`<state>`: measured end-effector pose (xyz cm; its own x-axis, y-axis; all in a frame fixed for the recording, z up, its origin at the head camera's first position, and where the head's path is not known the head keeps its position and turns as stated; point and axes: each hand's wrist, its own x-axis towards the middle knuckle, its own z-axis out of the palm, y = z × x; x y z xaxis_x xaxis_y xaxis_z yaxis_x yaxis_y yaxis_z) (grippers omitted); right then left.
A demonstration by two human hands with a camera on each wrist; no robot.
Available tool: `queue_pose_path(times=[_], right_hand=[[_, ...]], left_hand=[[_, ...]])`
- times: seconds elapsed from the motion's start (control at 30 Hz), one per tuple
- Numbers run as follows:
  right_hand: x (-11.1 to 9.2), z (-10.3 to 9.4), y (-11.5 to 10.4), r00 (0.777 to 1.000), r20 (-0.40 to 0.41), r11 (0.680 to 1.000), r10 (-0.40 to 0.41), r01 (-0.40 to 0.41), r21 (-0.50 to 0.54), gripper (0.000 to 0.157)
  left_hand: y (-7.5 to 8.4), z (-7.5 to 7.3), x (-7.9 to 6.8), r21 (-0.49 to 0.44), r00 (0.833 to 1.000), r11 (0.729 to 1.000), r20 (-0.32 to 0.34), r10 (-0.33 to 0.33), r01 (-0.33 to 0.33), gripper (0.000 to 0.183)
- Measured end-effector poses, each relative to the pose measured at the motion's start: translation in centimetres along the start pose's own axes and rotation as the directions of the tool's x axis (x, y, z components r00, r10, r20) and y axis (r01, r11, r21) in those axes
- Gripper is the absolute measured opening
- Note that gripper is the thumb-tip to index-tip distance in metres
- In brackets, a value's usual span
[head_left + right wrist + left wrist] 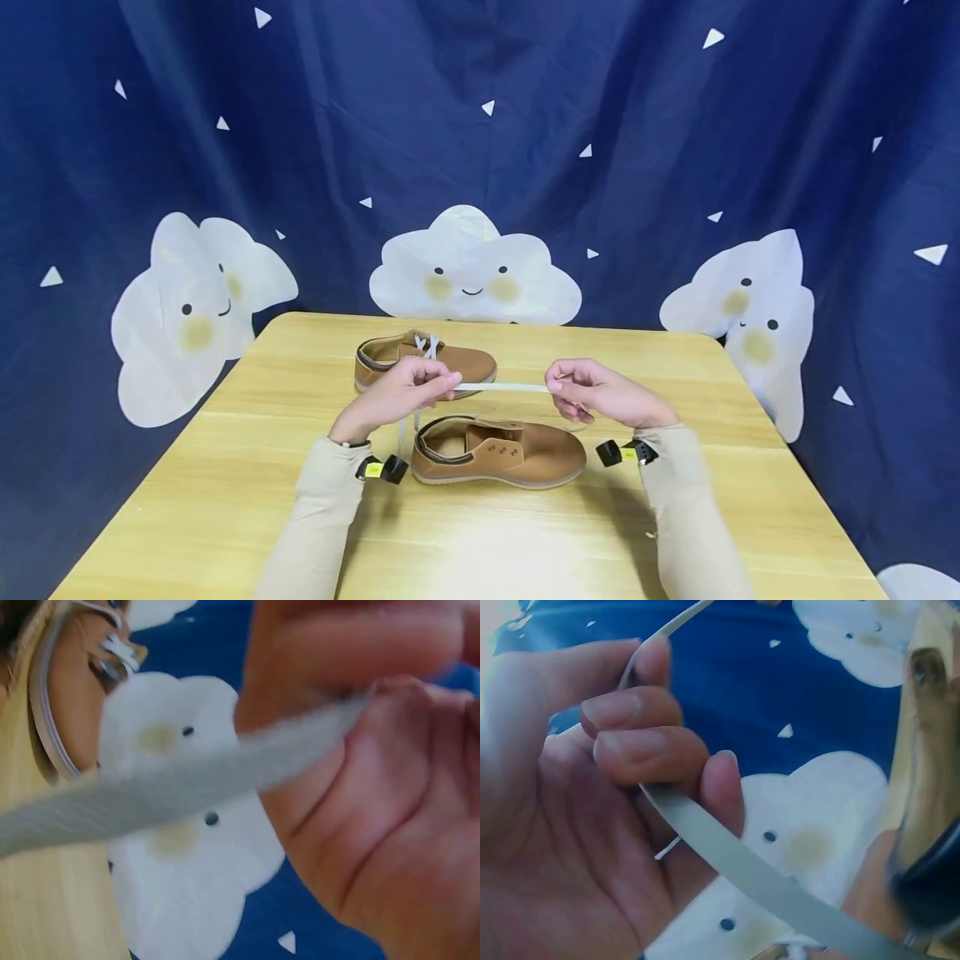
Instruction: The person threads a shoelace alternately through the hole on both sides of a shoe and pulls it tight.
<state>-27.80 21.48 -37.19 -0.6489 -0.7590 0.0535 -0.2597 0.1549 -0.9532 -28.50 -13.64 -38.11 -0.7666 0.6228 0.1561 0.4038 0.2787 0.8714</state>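
A flat, pale grey shoelace [502,387] is stretched level between the two hands, above a brown shoe [551,454]. My left hand [397,396] pinches one part of it between thumb and forefinger, and in the left wrist view the lace [742,874] runs under the curled fingers and hangs down in a loose length. On the other side my right hand [603,396] grips the lace with fingers curled; its strip [187,780] crosses the right wrist view. The near shoe lies with its toe to the right, and bare eyelets show on its side.
Behind the hands stands a second brown shoe [472,364] with pale laces through its eyelets. Both shoes are on a light wooden table [225,500]. A dark blue curtain [637,83] with white clouds hangs past the table's far edge. Each wrist carries a small black camera.
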Motion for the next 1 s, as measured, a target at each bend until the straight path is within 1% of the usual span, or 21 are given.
queue_pose_path(times=[0.07, 0.13, 0.23, 0.3, 0.43, 0.53, 0.6, 0.7, 0.73, 0.8, 0.83, 0.9, 0.97, 1.0], right_hand=[[-0.7, -0.4, -0.2, 1.000, 0.019, 0.999, 0.016, -0.016, -0.040, 0.023], [-1.3, -0.8, -0.3, 0.998, 0.028, 0.996, 0.061, -0.059, -0.072, 0.024], [-2.2, -1.2, -0.2, 0.990, 0.053, 0.986, 0.130, -0.124, -0.108, 0.023], [-2.6, -1.4, 0.0, 0.983, 0.088, 0.982, 0.158, -0.148, -0.115, 0.022], [-2.7, -1.2, 0.9, 0.964, 0.212, 0.987, 0.158, -0.149, -0.058, 0.024], [-2.0, -0.8, 1.4, 0.944, 0.298, 0.990, 0.143, -0.141, -0.029, 0.025], [-1.4, -0.5, 1.6, 0.935, 0.328, 0.990, 0.137, -0.134, -0.034, 0.025], [-0.7, 0.2, 1.6, 0.936, 0.322, 0.989, 0.140, -0.116, -0.093, 0.018], [-0.5, 0.4, 1.5, 0.939, 0.313, 0.988, 0.140, -0.112, -0.107, 0.017], [-0.2, 1.1, 1.1, 0.954, 0.274, 0.982, 0.123, -0.078, -0.172, 0.017], [0.0, 1.4, 0.9, 0.964, 0.245, 0.978, 0.107, -0.057, -0.203, 0.017], [0.5, 2.3, 0.3, 0.982, 0.181, 0.973, 0.054, -0.010, -0.232, 0.021], [1.2, 3.3, -0.4, 0.992, 0.121, 0.971, -0.019, 0.047, -0.233, 0.023], [1.5, 3.8, -0.6, 0.993, 0.101, 0.973, -0.055, 0.076, -0.219, 0.023]], left_hand=[[-0.1, -0.7, -0.5, 0.016, 1.000, 1.000, 0.006, -0.026, 0.026, 0.030], [-0.2, -1.4, -1.0, 0.037, 0.999, 0.999, 0.009, -0.037, 0.037, 0.030], [-0.2, -2.2, -1.7, 0.046, 1.000, 0.999, 0.016, -0.027, 0.026, 0.028], [-0.1, -2.5, -2.0, 0.049, 1.000, 0.999, 0.026, -0.013, 0.012, 0.027], [0.7, -2.4, -2.3, 0.046, 0.999, 0.999, 0.047, 0.011, -0.013, 0.025], [1.4, -1.7, -2.0, 0.041, 0.998, 0.998, 0.051, 0.041, -0.043, 0.024], [1.8, -1.0, -1.8, 0.031, 0.996, 0.997, 0.063, 0.068, -0.070, 0.024], [2.4, 0.1, -1.3, 0.018, 0.990, 0.994, 0.091, 0.108, -0.110, 0.025], [2.6, 0.4, -1.2, 0.012, 0.988, 0.993, 0.101, 0.118, -0.120, 0.025], [3.0, 1.2, -0.9, 0.012, 0.986, 0.992, 0.118, 0.122, -0.125, 0.025], [3.1, 1.5, -0.8, 0.016, 0.984, 0.992, 0.125, 0.123, -0.126, 0.026], [3.5, 2.2, -0.7, 0.023, 0.984, 0.993, 0.139, 0.115, -0.119, 0.026], [3.9, 2.9, -0.5, 0.035, 0.983, 0.993, 0.152, 0.106, -0.113, 0.025], [4.0, 3.2, -0.4, 0.039, 0.982, 0.993, 0.159, 0.105, -0.112, 0.026]])
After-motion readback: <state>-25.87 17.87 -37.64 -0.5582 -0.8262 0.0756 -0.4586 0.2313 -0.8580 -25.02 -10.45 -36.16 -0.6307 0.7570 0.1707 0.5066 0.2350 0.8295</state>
